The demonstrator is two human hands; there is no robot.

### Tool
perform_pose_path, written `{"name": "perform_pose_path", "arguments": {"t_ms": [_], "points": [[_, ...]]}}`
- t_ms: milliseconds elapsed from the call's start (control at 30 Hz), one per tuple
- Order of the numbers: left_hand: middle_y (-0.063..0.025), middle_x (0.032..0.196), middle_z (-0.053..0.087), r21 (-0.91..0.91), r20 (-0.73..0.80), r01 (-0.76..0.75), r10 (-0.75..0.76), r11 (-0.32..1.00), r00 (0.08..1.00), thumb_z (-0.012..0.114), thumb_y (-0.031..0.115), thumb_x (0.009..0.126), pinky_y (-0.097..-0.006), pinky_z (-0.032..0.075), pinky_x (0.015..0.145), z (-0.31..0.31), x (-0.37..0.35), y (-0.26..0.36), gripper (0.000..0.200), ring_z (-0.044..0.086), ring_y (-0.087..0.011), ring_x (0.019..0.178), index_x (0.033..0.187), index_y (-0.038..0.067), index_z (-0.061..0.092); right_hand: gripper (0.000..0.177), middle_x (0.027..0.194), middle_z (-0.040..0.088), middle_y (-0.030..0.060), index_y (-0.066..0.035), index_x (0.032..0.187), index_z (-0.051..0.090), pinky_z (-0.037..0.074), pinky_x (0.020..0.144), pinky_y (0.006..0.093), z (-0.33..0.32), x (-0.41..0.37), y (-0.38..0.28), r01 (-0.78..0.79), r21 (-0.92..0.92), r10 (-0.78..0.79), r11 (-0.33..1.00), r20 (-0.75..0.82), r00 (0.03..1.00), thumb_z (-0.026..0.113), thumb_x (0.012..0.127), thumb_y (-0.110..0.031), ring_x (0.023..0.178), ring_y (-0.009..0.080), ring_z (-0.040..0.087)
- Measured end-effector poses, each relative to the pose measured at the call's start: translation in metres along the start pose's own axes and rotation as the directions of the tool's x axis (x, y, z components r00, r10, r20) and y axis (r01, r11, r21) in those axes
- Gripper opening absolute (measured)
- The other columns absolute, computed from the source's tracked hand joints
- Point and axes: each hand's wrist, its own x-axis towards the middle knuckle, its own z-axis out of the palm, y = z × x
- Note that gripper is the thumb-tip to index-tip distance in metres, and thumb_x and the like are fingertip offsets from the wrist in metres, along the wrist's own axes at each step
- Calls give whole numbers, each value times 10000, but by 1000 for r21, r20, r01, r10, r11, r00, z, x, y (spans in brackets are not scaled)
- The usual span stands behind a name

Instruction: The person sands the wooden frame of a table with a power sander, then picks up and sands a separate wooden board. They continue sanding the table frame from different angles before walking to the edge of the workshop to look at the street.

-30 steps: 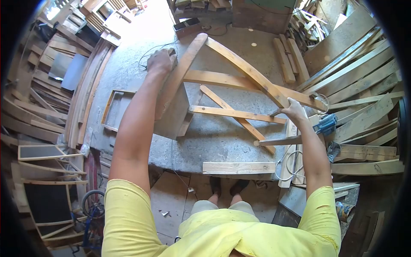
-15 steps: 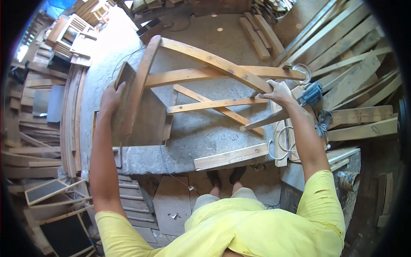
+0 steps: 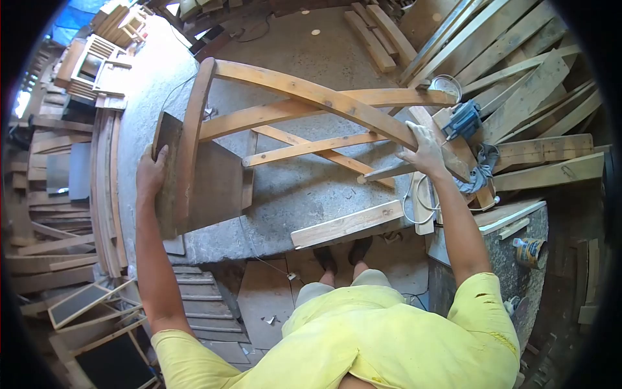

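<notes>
A wooden furniture frame (image 3: 275, 82) with crossed, curved bars is held tilted over the grey work surface. At its left end is a broad brown panel (image 3: 214, 178) with an upright bar across it. My left hand (image 3: 152, 172) is closed around the panel's outer edge, fingers partly hidden behind it. My right hand (image 3: 424, 149), whitened with dust, grips the right end of the upper curved bar. A second, thinner pair of crossed bars (image 3: 324, 146) shows below the first. Just beyond my right hand lies a blue power tool (image 3: 462, 121).
The grey slab (image 3: 278, 223) carries a loose pale board (image 3: 346, 223) near its front edge. Stacked planks (image 3: 544, 97) crowd the right, with a white cord (image 3: 409, 201) close by. Slatted wooden pieces (image 3: 97, 68) and long boards (image 3: 107, 188) line the left. A tin (image 3: 530, 251) sits at lower right.
The frame has tilted slightly, its left end shifting left and its right end a little down and right. Both hands keep hold. The camera view has also shifted.
</notes>
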Motion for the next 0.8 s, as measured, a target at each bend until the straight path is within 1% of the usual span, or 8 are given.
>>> {"name": "perform_pose_path", "arguments": {"t_ms": [133,200,367,433,500,567,667,800], "points": [[-257,1059,671,13,4,-31,31,999,1000,605,378,924,-462,482,870,4,3,-9,456,636,-411,1026,1165,-9,610,801,1261,572,140,-116,1330,518,375,1046,453,-8,-1,5,-15,-157,16,987,3,1000,821,649,-410,1220,350,502],[-262,1056,670,-5,-9,-13,13,1000,1000,623,371,914,-467,483,865,2,1,-6,456,638,-416,1020,1164,-10,611,794,1224,584,171,-88,1301,535,414,1012,443,-9,5,17,-68,63,57,996,155,986,819,649,-440,1177,366,537],[-276,1064,664,42,-46,-6,8,999,999,619,380,915,-478,482,872,4,3,-5,474,625,-439,1034,1183,-10,605,703,1143,629,200,-53,1227,579,462,941,452,-11,13,18,21,38,-25,999,114,993,757,736,-524,1088,394,593],[-283,1073,659,51,-62,9,-6,999,998,614,386,916,-482,481,879,3,-5,3,482,619,-447,1042,1190,-11,602,561,1063,663,204,-37,1140,635,474,910,459,-14,30,10,-349,136,295,927,309,904,696,820,-493,1051,400,613],[-297,1096,646,124,-61,37,-30,992,998,596,427,917,-497,475,897,0,-8,10,528,607,-454,1061,1213,-11,589,427,991,683,191,-35,1046,682,486,883,453,-23,46,-33,-277,72,260,958,190,947,672,862,-420,1005,384,635],[-299,1100,643,141,-72,52,-42,989,997,587,450,916,-507,471,906,1,-4,6,545,605,-452,1066,1215,-6,586,386,1004,685,176,-30,1005,696,493,886,435,-9,67,-73,111,23,-101,994,-256,961,688,850,-383,982,352,645],[-300,1102,639,150,-56,57,-49,987,997,577,483,912,-522,465,917,10,3,-11,574,603,-454,1069,1227,3,576,387,1044,672,171,-9,1066,669,488,921,423,13,84,-174,500,237,-488,833,-111,866,691,838,-321,1025,335,627],[-293,1099,638,164,-63,95,-86,982,994,580,489,908,-528,460,927,5,-3,1,578,602,-464,1054,1249,22,559,461,1233,571,151,-22,1169,617,419,1034,404,94,120,-285,606,260,-637,752,50,769,694,823,-317,1211,311,509]]}}
